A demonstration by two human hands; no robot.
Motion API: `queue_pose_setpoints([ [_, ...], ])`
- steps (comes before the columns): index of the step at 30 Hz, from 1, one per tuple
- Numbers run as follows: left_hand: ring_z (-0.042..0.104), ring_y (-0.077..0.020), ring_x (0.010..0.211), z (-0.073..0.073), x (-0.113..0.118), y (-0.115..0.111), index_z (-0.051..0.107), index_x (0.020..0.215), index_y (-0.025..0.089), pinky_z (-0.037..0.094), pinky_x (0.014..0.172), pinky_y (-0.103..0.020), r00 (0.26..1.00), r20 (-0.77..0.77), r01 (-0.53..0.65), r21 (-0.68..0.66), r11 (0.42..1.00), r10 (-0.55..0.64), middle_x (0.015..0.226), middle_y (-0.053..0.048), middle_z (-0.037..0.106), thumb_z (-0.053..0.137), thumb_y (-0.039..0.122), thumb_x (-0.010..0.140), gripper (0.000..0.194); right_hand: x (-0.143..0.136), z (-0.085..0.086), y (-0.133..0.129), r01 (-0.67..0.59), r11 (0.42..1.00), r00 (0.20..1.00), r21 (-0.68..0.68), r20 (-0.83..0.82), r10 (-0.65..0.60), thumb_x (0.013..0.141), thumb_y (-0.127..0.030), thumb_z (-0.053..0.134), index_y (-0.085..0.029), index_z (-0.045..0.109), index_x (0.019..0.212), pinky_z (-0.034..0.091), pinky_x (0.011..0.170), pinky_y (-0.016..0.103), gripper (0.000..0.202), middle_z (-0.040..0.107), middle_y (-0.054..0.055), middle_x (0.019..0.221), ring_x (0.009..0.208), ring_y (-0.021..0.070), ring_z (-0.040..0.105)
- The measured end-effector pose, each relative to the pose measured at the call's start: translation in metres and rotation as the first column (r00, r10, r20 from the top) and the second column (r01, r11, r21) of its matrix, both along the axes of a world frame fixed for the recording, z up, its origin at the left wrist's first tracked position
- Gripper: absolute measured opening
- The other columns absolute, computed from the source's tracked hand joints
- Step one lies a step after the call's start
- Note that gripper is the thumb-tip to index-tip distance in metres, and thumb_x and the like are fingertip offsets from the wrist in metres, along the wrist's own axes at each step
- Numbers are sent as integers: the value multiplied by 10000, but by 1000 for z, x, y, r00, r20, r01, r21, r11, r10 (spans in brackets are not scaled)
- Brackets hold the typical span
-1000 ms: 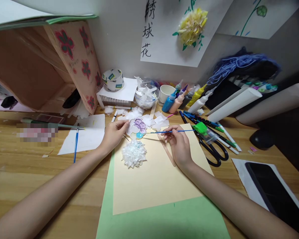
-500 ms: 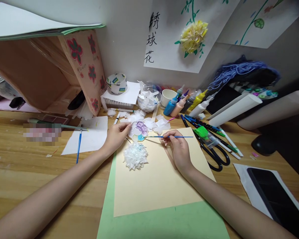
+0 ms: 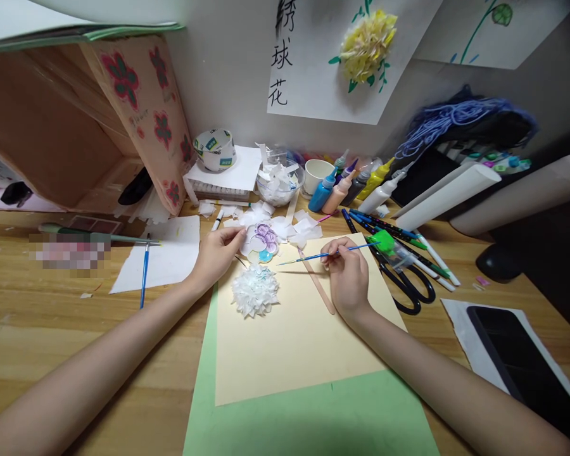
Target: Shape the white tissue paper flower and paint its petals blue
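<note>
My left hand (image 3: 222,252) pinches the left edge of a small round paint palette (image 3: 255,243) with purple and blue paint in its wells. A thin blue paintbrush (image 3: 308,257) is held in my right hand (image 3: 348,272), its tip pointing left, apart from the palette. Just below the palette lies a white ruffled paper flower (image 3: 255,290) with a few pale blue touches near its top. It rests on a cream sheet (image 3: 285,354) over a green sheet (image 3: 261,427). A wooden craft stick (image 3: 317,285) lies beside my right hand.
Black-handled scissors (image 3: 411,294) and several pens lie to the right, near a phone (image 3: 517,354). Behind stand paint bottles (image 3: 322,192), a paper cup (image 3: 317,177) and a bowl of paper scraps (image 3: 279,183). Another brush (image 3: 145,272) lies left on white paper (image 3: 178,253).
The brush tip has come away from the palette's blue well, moving right and down as my right hand tilts it. My left hand keeps hold of the palette. The view has shifted slightly.
</note>
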State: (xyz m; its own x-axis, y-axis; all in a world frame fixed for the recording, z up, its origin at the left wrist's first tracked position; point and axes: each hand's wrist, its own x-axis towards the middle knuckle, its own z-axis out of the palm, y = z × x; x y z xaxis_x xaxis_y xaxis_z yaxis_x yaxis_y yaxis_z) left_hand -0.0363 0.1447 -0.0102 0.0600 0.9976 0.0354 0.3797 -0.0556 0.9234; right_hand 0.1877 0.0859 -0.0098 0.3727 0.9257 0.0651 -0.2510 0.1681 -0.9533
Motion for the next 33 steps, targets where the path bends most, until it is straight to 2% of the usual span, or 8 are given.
queue_pose_setpoints([
  [10, 641, -174, 735, 2, 1, 0, 744, 984, 136, 483, 657, -247, 1000, -14, 9, 21, 1000, -8, 894, -59, 749, 599, 471, 810, 405, -7, 5, -5, -107, 994, 992, -25, 66, 108, 788, -277, 521, -208, 523, 640, 392, 550, 228, 163, 510, -19, 649, 590, 103, 473],
  [22, 642, -180, 759, 0, 0, 1, 749, 980, 144, 489, 642, -244, 1000, -11, 6, 16, 1000, -6, 909, -64, 747, 606, 458, 805, 388, -7, 7, -5, -61, 998, 997, -3, 47, 61, 796, -251, 510, -203, 533, 628, 398, 571, 229, 177, 515, -17, 647, 596, 102, 467],
  [29, 638, -177, 749, 1, 1, 0, 747, 989, 136, 489, 642, -244, 1000, -3, 7, 9, 1000, -7, 899, -66, 746, 610, 459, 803, 398, -8, 7, -4, -89, 995, 995, -42, 37, 90, 791, -255, 519, -202, 533, 639, 395, 561, 222, 162, 521, -21, 648, 584, 96, 464],
  [33, 630, -169, 725, 1, 1, 0, 748, 969, 130, 487, 644, -244, 1000, 5, 3, 2, 1000, -3, 880, -65, 743, 616, 458, 797, 393, -7, 6, -4, -49, 999, 997, -15, 58, 49, 803, -259, 508, -199, 523, 642, 398, 565, 214, 173, 514, -25, 650, 584, 88, 464],
])
